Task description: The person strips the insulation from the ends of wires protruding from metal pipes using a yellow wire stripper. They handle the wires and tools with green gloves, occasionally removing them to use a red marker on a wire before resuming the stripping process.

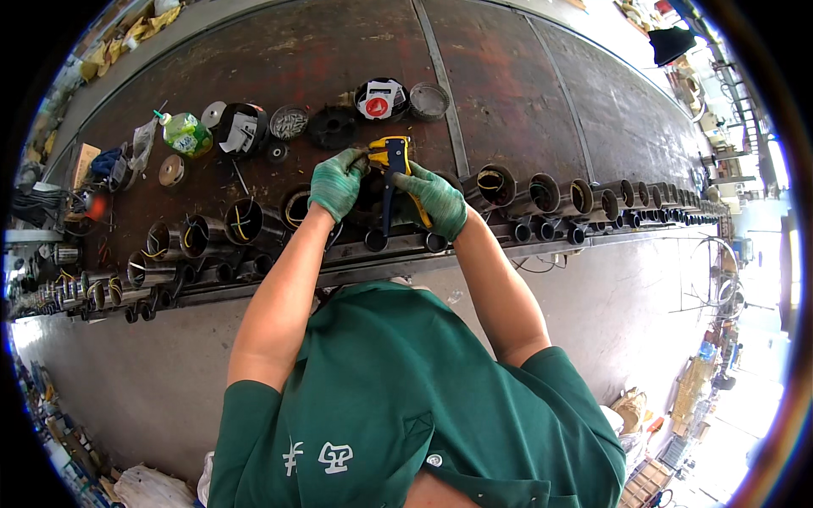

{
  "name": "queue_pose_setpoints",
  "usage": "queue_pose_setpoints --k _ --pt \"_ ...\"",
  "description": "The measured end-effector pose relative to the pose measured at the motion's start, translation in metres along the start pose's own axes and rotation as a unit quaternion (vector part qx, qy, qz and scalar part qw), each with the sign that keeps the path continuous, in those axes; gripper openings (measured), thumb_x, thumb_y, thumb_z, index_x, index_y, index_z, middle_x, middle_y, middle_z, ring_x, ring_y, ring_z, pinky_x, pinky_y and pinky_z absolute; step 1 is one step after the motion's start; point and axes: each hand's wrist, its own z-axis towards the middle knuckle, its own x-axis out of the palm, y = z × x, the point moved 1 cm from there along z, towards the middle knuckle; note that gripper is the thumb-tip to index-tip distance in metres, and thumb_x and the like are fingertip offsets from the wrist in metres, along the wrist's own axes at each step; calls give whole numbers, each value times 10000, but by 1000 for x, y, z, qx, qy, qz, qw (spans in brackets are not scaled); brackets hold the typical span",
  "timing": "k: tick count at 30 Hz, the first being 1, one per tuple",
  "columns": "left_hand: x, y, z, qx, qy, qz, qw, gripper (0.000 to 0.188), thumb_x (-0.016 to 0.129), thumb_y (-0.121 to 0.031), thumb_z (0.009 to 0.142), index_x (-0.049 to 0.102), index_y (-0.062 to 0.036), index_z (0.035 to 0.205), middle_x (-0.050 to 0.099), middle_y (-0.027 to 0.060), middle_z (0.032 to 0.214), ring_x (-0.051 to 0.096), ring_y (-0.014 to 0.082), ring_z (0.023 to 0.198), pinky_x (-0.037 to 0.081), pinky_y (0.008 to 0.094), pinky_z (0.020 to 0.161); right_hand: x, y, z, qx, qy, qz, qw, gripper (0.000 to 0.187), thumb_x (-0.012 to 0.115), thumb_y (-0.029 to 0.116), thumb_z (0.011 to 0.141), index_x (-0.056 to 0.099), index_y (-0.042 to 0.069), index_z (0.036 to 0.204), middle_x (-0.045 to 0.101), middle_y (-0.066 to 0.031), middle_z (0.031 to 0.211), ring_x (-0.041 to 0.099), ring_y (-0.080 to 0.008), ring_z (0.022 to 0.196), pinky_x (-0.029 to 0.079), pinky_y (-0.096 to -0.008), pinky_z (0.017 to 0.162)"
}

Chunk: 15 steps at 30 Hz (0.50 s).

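In green gloves, both my hands meet over the bench's near edge. My right hand is closed round the handles of a blue-and-yellow wire stripper, its jaw end pointing away from me. Just left of the jaws, my left hand has its fingers pinched together; what they hold, if anything, is too small to make out. Beneath my hands, partly hidden, runs a row of metal tubes. A tube left of my left hand and a tube right of my right hand have yellow wires inside.
Along the bench stand a green liquid bottle, a dish of small metal parts, a black bowl and a round tin. More tubes continue to the right. Tools and cables crowd the far left.
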Motion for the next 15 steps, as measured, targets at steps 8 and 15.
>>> queue_pose_setpoints --k 8,15 --pt "-1 15 3 1 13 -15 1000 248 660 -78 1042 705 58 1245 776 115 1078 736 149 973 598 294 873 -7 8 4 8 19 -48 999 410 647 200 1056 557 77 1437 691 -58 1108 714 -202 940 647 -402 820" --pt "0 20 3 4 7 -13 1000 247 664 -70 1042 704 57 1249 767 99 1089 719 127 959 598 285 868 -13 21 16 14 -2 -135 991 342 628 200 1059 582 84 1377 664 -32 1019 679 -144 844 615 -336 703"
